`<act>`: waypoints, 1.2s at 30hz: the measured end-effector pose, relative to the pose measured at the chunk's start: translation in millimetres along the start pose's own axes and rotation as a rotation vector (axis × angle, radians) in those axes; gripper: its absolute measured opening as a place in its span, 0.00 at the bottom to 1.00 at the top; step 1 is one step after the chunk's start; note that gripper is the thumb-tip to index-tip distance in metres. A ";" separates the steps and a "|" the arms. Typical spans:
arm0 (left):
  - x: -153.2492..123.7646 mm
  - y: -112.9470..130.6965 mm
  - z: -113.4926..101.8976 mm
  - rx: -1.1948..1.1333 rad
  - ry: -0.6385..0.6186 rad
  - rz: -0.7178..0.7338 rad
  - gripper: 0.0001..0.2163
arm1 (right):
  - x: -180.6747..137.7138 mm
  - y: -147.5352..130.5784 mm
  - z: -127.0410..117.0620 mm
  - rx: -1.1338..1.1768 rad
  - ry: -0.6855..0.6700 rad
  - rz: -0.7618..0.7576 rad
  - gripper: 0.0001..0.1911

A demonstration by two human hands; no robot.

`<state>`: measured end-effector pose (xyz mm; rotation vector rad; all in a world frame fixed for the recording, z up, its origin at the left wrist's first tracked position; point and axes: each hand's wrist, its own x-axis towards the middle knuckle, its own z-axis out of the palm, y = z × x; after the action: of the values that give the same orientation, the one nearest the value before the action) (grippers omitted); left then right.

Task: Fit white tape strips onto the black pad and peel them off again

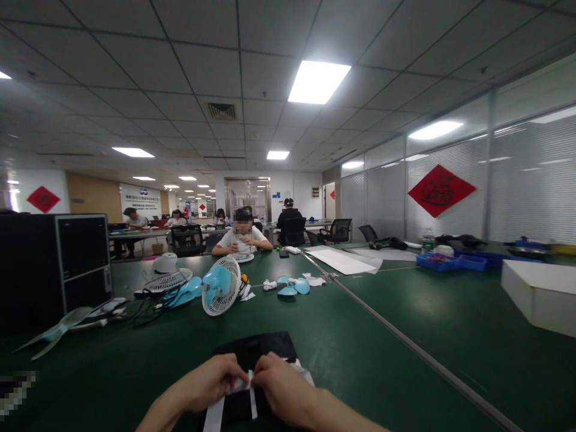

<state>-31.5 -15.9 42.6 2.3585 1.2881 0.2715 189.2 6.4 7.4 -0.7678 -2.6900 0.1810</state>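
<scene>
Close in front of me on the table lies a black, soft-looking item (256,348), perhaps a pouch or folded cloth. Above it my left hand (209,381) and my right hand (285,390) meet, fingers pinched together at the top of a narrow white strip (253,403). The strip's lower end hangs free over the black item. A wider pale band (215,414) runs down below my left hand. Some whitish material shows under the left fingers and beyond the right hand; its kind is too blurred to tell.
Ahead stand a white-and-blue fan head (221,286), loose blue fan blades (292,285) and a fan base (168,273) with cables. A black computer case (85,258) is at left. Blue trays (438,261) and a white box (540,294) are at right. A person (243,237) sits opposite.
</scene>
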 end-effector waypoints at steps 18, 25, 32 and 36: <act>1.7 3.5 2.0 -0.011 0.026 -0.027 0.22 | -16.1 9.7 39.0 -0.317 0.029 -0.248 0.13; 3.2 0.1 2.9 -0.017 0.035 -0.022 0.21 | -11.9 -3.5 12.9 0.023 0.104 -0.070 0.08; 6.1 -4.5 6.3 -0.106 0.013 -0.133 0.14 | -0.8 -10.0 -0.1 0.093 -0.006 0.103 0.18; 4.7 -9.6 4.1 -0.083 -0.009 -0.227 0.11 | -9.4 -7.0 -13.9 0.129 0.020 0.179 0.13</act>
<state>-34.5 -8.6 34.3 2.1191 1.4954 0.2377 198.2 -4.1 19.2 -0.9639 -2.5604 0.3840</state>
